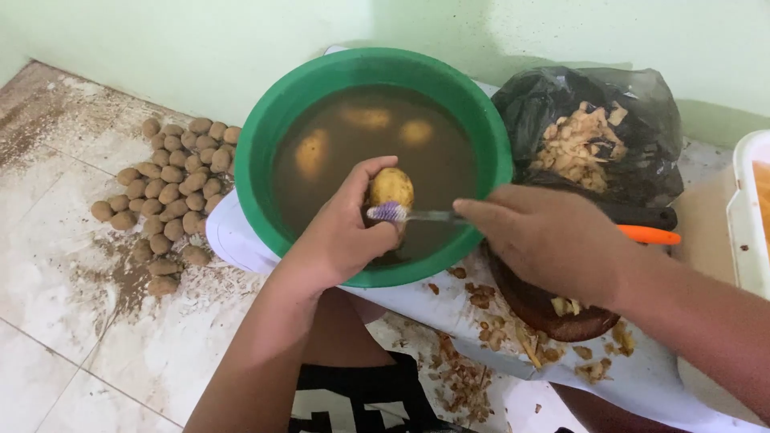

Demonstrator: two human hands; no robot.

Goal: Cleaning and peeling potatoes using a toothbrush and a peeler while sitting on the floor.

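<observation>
The potato (391,186) sits just above the brown water in the green basin (273,120), near the rim closest to me. My left hand (341,232) has its fingers clamped round the potato's lower half, thumb up along the left side, so the yellow top stands clear. My right hand (549,236) has its fingers closed on the handle of a toothbrush (409,214), whose purple bristles press against the potato's lower front.

To scrub well, I judge I should keep the strokes short, turn the potato a little in the left fingers after each pass so no patch stays hidden under them, and hold it over the water so dirt drops back in. The grip looks wet; a loose hold could let it slip.

Three more potatoes (365,119) lie under the water. On the floor to the left, a pile of small muddy potatoes (168,196) lies on dirty tiles. To the right, a black bag (642,104) holds peelings, an orange-handled tool (648,235) lies just beyond my right hand, and scraps litter the white sheet (417,301) under the basin.
</observation>
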